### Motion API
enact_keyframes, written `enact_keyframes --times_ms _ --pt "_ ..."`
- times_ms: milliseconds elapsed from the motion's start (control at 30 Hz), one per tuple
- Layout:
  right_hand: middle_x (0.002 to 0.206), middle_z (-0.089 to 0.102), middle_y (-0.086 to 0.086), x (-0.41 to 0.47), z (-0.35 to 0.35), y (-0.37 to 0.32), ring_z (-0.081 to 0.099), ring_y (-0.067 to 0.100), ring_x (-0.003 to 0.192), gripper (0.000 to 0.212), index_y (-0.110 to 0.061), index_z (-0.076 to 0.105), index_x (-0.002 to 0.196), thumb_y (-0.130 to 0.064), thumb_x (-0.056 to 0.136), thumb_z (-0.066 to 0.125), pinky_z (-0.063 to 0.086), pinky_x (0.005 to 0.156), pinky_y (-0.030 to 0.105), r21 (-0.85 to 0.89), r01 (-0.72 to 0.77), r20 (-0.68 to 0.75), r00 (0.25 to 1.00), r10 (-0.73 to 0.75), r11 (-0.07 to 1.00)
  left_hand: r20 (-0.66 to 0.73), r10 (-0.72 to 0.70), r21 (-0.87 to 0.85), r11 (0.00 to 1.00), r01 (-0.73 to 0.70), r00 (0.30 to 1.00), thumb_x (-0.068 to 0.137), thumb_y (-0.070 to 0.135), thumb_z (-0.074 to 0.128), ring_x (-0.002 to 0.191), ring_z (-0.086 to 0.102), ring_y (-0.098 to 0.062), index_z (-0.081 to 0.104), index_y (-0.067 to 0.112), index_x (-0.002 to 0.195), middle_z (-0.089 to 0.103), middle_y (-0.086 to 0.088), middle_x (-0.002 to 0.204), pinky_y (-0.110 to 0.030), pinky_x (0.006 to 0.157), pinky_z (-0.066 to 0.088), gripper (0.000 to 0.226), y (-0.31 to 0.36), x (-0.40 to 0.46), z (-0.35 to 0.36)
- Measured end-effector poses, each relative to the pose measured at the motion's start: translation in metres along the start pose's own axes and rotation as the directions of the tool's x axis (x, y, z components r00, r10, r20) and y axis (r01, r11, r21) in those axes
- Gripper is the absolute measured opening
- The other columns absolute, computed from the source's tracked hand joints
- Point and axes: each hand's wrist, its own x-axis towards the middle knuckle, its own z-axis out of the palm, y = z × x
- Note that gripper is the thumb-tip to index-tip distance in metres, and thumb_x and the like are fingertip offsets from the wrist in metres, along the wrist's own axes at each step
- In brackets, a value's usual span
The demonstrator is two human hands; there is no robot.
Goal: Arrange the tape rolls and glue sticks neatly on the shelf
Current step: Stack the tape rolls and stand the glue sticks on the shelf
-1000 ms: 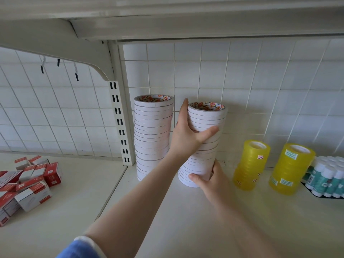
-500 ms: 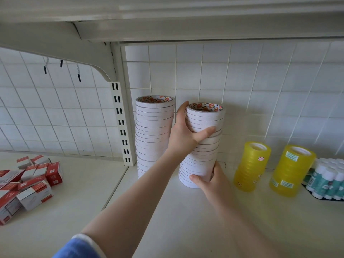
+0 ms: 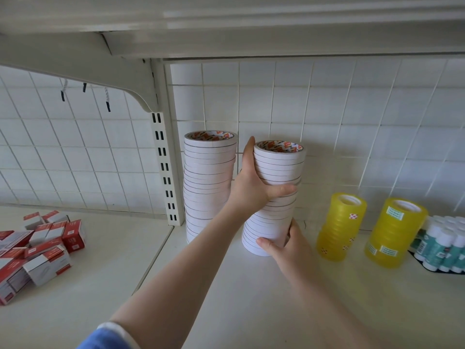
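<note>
Looks like a stationery shop or stockroom w/ retail-style display shelving. White metal shelf (image 3: pixel 251 311) w/ another shelf above on a curved bracket (image 3: pixel 120 79), fixed to a slotted upright (image 3: pixel 164 170). White wire grid panel (image 3: pixel 352 117) forms the back. Goods sit in bulk, many of each kind: two tall stacks of white tape rolls (image 3: pixel 210 182), two stacks of yellow tape rolls (image 3: pixel 339 227), a tray of packed glue sticks (image 3: pixel 445 245), and a loose heap of small red-and-white boxes (image 3: pixel 37 250) in the next bay to the left.
</note>
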Motion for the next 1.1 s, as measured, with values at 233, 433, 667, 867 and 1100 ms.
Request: enact_keyframes --times_ms 233,433,667,867,1100 --pt "0.107 0.061 -0.018 0.000 0.000 0.002 0.059 0.006 0.098 0.063 -0.030 0.048 0.122 -0.035 0.068 0.080 0.040 0.069 0.016 0.015 -0.007 0.006 1.000 0.007 1.000 -0.059 0.040 0.088 0.995 -0.035 0.997 0.062 0.036 0.085 0.108 0.042 0.005 0.008 0.033 0.147 0.045 0.022 0.123 -0.015 0.088 0.030 0.115 0.002 -0.003 -0.001" --pt "0.110 0.061 -0.014 0.001 0.000 0.001 0.058 0.008 0.099 0.065 -0.026 0.047 0.125 -0.034 0.069 0.080 0.038 0.067 0.012 0.010 -0.005 0.010 1.000 0.005 1.000 -0.032 0.020 0.032 0.999 -0.019 0.999 0.057 0.038 0.088 0.116 0.034 0.007 0.002 0.028 0.149 0.036 0.025 0.128 -0.017 0.096 0.027 0.126 0.000 -0.002 -0.001" --pt "0.111 0.061 -0.016 -0.002 -0.001 -0.002 0.057 0.006 0.098 0.064 -0.027 0.047 0.125 -0.038 0.070 0.077 0.036 0.065 0.008 -0.024 -0.007 0.016 1.000 0.007 1.000 -0.010 0.005 0.004 1.000 -0.005 1.000 0.057 0.032 0.089 0.126 0.040 -0.003 0.009 0.020 0.148 0.041 0.012 0.141 -0.028 0.105 0.037 0.122 -0.007 -0.005 0.002" --pt "0.106 0.062 -0.015 -0.002 -0.001 -0.003 0.058 0.007 0.094 0.058 -0.024 0.050 0.121 -0.036 0.071 0.077 0.037 0.064 0.009 -0.031 -0.024 0.011 1.000 0.025 0.999 -0.061 0.029 0.052 0.998 -0.026 0.998 0.060 0.036 0.086 0.117 0.049 -0.007 0.019 0.024 0.145 0.051 0.013 0.131 -0.023 0.093 0.040 0.108 -0.007 -0.007 0.004" --pt "0.108 0.062 -0.011 -0.002 0.000 -0.003 0.057 0.010 0.095 0.060 -0.021 0.048 0.122 -0.038 0.072 0.075 0.035 0.062 0.010 -0.048 -0.035 0.015 0.999 0.035 0.998 -0.022 0.028 -0.021 0.999 -0.029 0.999 0.053 0.027 0.090 0.108 0.033 0.017 0.004 0.022 0.148 0.026 0.044 0.115 0.000 0.084 0.029 0.129 -0.011 -0.011 0.008"
